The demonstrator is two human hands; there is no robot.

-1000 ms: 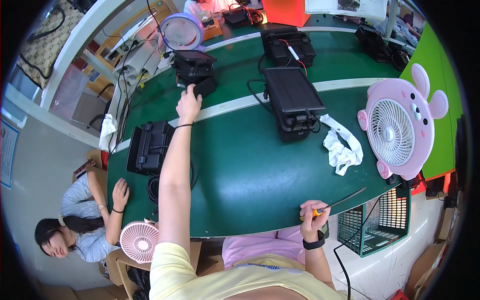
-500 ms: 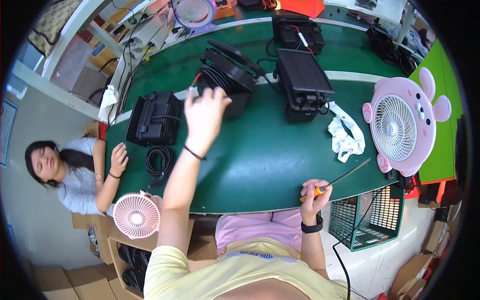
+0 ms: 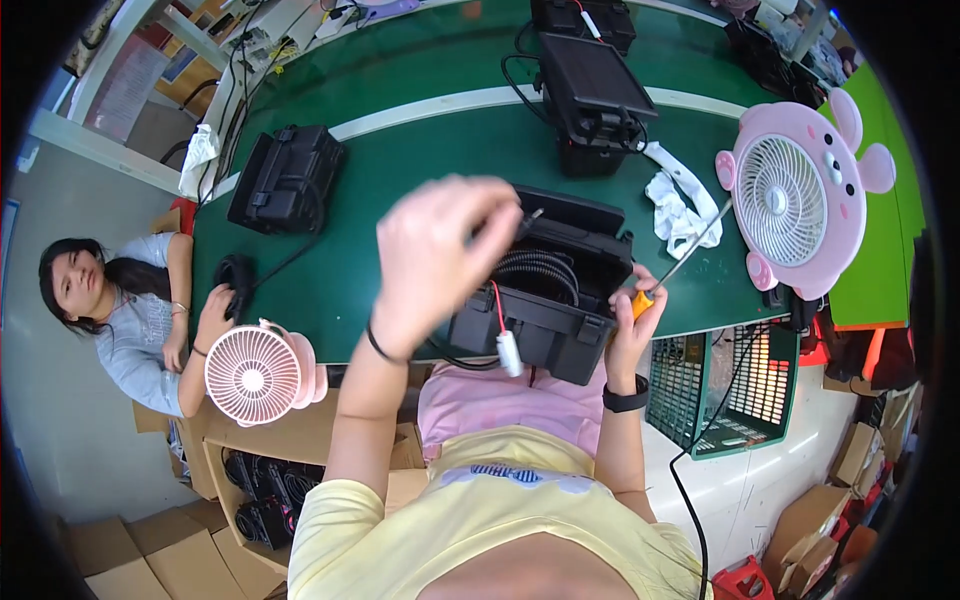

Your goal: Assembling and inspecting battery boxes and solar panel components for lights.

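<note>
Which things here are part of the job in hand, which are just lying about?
In hand, it seems:
- open black case, under the left hand
- coiled cable inside
- white connector
- screwdriver, in the right hand

Lying about, apparently:
- rabbit-shaped fan
- small pink fan
- white cloth
- green crate

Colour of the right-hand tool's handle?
The handle is yellow-orange; it shows best in the head view.

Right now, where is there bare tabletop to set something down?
Bare tabletop lies between the leftmost black case and raised left hand; more beyond the white strip, left of the panel-topped case. Crowded: the near right, with the open black case, right hand, screwdriver and pink rabbit-shaped fan.
</note>
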